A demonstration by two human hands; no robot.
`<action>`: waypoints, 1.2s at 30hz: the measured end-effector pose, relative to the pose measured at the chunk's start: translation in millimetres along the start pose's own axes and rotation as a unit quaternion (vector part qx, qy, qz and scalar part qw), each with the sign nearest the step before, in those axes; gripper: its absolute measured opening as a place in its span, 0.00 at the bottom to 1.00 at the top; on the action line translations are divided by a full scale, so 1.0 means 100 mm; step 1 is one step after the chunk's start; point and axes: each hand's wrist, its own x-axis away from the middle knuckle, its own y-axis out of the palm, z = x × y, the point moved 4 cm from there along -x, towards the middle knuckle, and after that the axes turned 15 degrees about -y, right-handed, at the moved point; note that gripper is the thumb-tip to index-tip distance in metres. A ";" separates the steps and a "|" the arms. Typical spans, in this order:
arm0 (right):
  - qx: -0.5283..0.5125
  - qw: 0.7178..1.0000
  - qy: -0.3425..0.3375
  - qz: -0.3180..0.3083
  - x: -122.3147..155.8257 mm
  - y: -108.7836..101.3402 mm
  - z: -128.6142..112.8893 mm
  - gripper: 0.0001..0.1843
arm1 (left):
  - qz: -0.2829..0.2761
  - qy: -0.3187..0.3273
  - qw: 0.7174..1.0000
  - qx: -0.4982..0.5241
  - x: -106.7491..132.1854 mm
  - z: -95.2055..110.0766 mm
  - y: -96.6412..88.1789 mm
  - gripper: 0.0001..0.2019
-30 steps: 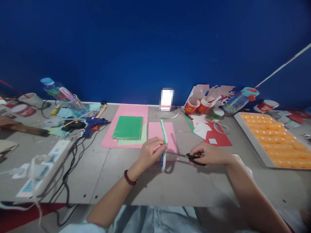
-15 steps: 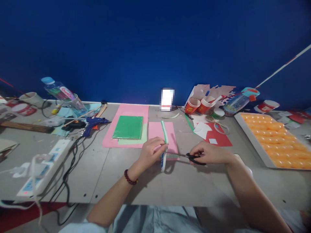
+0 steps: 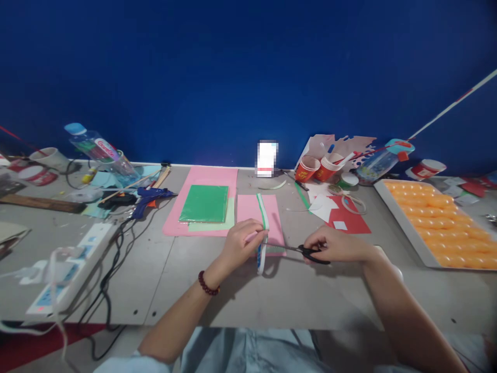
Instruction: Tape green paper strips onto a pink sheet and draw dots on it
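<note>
My left hand (image 3: 241, 241) is closed in a pinch on a long narrow paper strip (image 3: 262, 212), green and white at the top and blue and white where it hangs below my fingers. My right hand (image 3: 334, 245) grips black-handled scissors (image 3: 306, 252), whose blades point left and meet the strip right beside my left fingers. Both hands hover just above the grey table (image 3: 248, 290), over the lower edge of a small pink sheet (image 3: 254, 210).
A green pad (image 3: 204, 203) lies on a larger pink sheet (image 3: 209, 178). Left: glue gun (image 3: 149, 197), water bottle (image 3: 101, 150), power strip (image 3: 73, 269) with cables. Right: red paper cups (image 3: 318, 168), red and white paper scraps (image 3: 341, 215), a tray of orange balls (image 3: 438, 220).
Almost nothing has changed: both hands stay in place on the strip and the scissors. A brown stick at the far left shifted slightly.
</note>
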 end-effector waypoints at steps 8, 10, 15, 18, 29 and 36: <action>0.001 1.000 -0.007 -0.009 0.01 -0.01 -0.01 0.15 | -0.002 0.009 1.000 0.000 0.00 0.01 0.00 0.10; 0.004 1.000 -0.007 -0.009 0.01 -0.01 0.00 0.15 | -0.001 0.009 1.000 0.000 0.00 0.02 0.00 0.10; 0.010 1.000 -0.010 -0.011 0.00 -0.02 0.00 0.16 | 0.000 0.008 1.000 -0.005 0.00 0.03 -0.01 0.10; 0.012 1.000 -0.014 -0.012 0.00 -0.02 0.01 0.16 | -0.001 0.009 1.000 -0.003 0.01 0.01 0.00 0.09; 0.014 1.000 -0.006 -0.010 0.01 -0.03 0.04 0.16 | 0.001 0.013 1.000 -0.010 0.00 0.02 0.00 0.11; 0.021 1.000 -0.004 -0.013 0.01 -0.03 0.00 0.17 | -0.002 0.009 1.000 -0.011 0.00 0.01 0.00 0.11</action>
